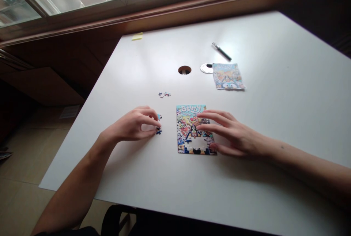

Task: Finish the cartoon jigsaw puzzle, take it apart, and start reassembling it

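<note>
A jigsaw puzzle (189,128) with a colourful picture lies flat on the white table, its lower middle showing a gap in the picture. My right hand (233,133) rests over its right side, fingers spread and fingertips on the surface. Left of the puzzle, my left hand (137,123) has thumb and index finger closed around a small dark puzzle piece (159,130) at the table top. Another bluish piece (159,117) lies beside those fingers, partly hidden by them. Farther back sits a small cluster of loose puzzle pieces (165,94).
Behind the puzzle, a printed picture sheet (229,76) overlaps a round metallic cover (206,68). A dark pen-like tool (222,51) lies beyond it. The white table (131,181) has a round cable hole (184,70) and a yellow sticky note (137,36) at its far edge.
</note>
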The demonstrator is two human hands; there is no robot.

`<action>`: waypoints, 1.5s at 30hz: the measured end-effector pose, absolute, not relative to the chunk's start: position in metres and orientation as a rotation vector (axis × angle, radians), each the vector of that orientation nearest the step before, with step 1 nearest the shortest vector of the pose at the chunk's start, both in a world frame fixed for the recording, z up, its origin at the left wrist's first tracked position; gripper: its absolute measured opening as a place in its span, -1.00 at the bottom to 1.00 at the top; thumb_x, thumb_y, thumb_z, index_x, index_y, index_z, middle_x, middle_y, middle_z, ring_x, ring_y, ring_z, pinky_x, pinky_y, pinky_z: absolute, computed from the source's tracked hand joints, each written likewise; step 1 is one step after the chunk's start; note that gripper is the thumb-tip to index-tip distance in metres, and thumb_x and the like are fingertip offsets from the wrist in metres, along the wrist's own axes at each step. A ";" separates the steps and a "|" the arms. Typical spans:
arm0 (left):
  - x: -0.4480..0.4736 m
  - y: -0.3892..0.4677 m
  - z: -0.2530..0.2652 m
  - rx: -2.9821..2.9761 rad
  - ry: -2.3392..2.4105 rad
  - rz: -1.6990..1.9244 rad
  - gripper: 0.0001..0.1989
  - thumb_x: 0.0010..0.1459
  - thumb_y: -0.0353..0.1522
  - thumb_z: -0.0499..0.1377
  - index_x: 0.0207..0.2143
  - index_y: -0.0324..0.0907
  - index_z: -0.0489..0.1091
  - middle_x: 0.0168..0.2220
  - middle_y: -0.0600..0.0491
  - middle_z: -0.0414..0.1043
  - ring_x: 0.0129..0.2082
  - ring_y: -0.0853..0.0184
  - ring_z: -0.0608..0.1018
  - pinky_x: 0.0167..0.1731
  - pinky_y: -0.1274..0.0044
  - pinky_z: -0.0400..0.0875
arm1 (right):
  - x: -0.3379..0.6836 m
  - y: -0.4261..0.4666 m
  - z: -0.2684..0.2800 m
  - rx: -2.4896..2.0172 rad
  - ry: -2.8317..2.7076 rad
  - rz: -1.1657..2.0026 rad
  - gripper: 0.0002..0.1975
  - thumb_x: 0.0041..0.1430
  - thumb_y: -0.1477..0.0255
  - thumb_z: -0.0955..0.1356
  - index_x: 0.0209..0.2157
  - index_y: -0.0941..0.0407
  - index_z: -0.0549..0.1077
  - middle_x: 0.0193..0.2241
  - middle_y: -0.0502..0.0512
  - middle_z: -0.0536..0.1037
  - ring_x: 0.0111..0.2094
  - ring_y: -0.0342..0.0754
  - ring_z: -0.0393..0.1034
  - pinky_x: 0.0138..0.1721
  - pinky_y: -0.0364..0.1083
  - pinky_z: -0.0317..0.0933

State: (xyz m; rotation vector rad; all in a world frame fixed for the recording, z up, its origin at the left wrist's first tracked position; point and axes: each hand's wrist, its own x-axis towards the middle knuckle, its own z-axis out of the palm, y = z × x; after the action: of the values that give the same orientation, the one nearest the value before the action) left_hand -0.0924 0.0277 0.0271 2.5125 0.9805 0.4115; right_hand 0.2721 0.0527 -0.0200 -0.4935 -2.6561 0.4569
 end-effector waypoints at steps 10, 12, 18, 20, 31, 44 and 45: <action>-0.091 0.029 0.022 2.434 1.012 0.384 -0.91 0.22 -0.34 0.27 -0.33 -0.16 0.55 -0.28 -0.01 0.51 -0.27 0.33 0.55 -0.25 0.51 0.44 | 0.271 0.054 -0.017 -0.543 -2.595 0.542 -0.49 0.20 0.40 0.36 0.19 -0.02 0.32 0.23 0.20 0.32 0.25 0.19 0.17 0.20 0.23 0.20; -0.090 0.028 0.023 2.438 1.025 0.382 -0.89 0.19 -0.31 0.30 -0.32 -0.17 0.53 -0.26 -0.02 0.50 -0.25 0.31 0.54 -0.24 0.50 0.44 | 0.271 0.054 -0.017 -0.540 -2.593 0.544 -0.49 0.20 0.40 0.36 0.19 -0.01 0.32 0.22 0.21 0.32 0.25 0.19 0.16 0.20 0.23 0.19; -0.088 0.027 0.023 2.499 0.979 0.423 -0.80 0.20 -0.41 0.23 -0.12 -0.09 0.55 -0.21 -0.02 0.51 -0.19 0.29 0.52 -0.17 0.45 0.43 | 0.272 0.054 -0.018 -0.546 -2.589 0.547 -0.50 0.20 0.39 0.36 0.18 0.01 0.33 0.22 0.23 0.32 0.25 0.20 0.16 0.19 0.23 0.19; -0.088 0.028 0.020 2.497 0.973 0.425 -0.83 0.21 -0.40 0.23 -0.15 -0.08 0.56 -0.24 -0.01 0.52 -0.22 0.30 0.52 -0.19 0.46 0.43 | 0.272 0.054 -0.018 -0.548 -2.583 0.548 -0.51 0.20 0.39 0.36 0.18 0.01 0.33 0.22 0.23 0.33 0.24 0.19 0.17 0.19 0.23 0.20; -0.083 0.030 0.013 2.566 0.994 0.442 -0.90 0.21 -0.32 0.25 -0.25 -0.14 0.53 -0.26 -0.01 0.51 -0.25 0.31 0.52 -0.20 0.47 0.41 | 0.271 0.053 -0.017 -0.565 -2.564 0.559 -0.52 0.22 0.39 0.36 0.18 -0.01 0.33 0.20 0.22 0.34 0.23 0.19 0.19 0.18 0.23 0.20; -0.076 0.027 0.015 2.657 0.894 0.581 -0.74 0.15 -0.47 0.19 -0.11 -0.09 0.51 -0.21 0.02 0.58 -0.21 0.30 0.55 -0.11 0.40 0.44 | 0.270 0.053 -0.018 -0.578 -2.565 0.546 -0.54 0.21 0.38 0.36 0.15 0.00 0.34 0.19 0.22 0.36 0.22 0.18 0.20 0.19 0.22 0.20; -0.076 0.026 0.017 2.650 0.906 0.574 -0.74 0.13 -0.47 0.19 -0.12 -0.10 0.51 -0.20 0.02 0.57 -0.20 0.30 0.55 -0.09 0.40 0.44 | 0.270 0.053 -0.018 -0.580 -2.562 0.549 -0.54 0.21 0.38 0.36 0.16 0.00 0.34 0.19 0.21 0.36 0.22 0.18 0.20 0.19 0.22 0.20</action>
State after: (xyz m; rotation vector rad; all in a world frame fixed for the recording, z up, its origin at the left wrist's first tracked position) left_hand -0.0761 0.0265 0.0168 2.6496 0.9057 0.5735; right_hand 0.2702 0.0530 -0.0176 -0.5804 -2.5621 0.5486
